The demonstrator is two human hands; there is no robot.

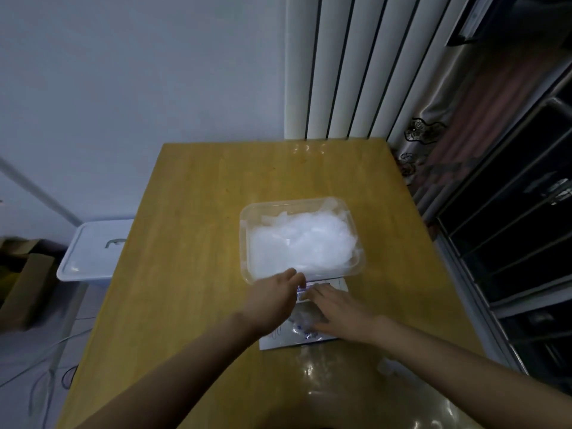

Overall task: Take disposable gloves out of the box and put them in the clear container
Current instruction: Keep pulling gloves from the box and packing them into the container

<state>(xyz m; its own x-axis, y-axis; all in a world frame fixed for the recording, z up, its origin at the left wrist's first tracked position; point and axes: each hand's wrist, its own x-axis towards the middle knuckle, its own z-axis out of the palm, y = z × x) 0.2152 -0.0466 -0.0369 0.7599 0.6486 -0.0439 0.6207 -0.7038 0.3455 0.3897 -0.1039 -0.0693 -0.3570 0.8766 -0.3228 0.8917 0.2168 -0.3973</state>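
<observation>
The thin, translucent white disposable plastic gloves (301, 243) look almost weightless, limp and slippery. They will likely cling to one another and come out in clumps, so the best hold is probably a light pinch on one loose edge or cuff where it shows at the box's opening, with the box held down against the pull. They look like a frosty, crumpled heap, with no single glove distinct. Most of them fill the clear, rounded-rectangular plastic container (244, 243) nearly to its rim, and one fold laps over the far right corner. The container stands on the yellow wooden table (201, 212), and just in front of it lies the flat white cardboard glove box with blue print (272, 340). A crinkled clear patch in the middle of the box may be more gloves at the opening. The two hands are near each other over this box. The right hand (343, 314) lies flat on top with its fingers stretched out, pressing the box down. The left hand (272, 300) reaches to the box's far end, by the container's near wall, but blur hides whether its fingers pinch anything. To the left, beside the table, stands a white lidded plastic bin (96, 252), with brown cardboard boxes (21, 274) beyond it. A white ribbed radiator (340, 66) rises behind the table.
</observation>
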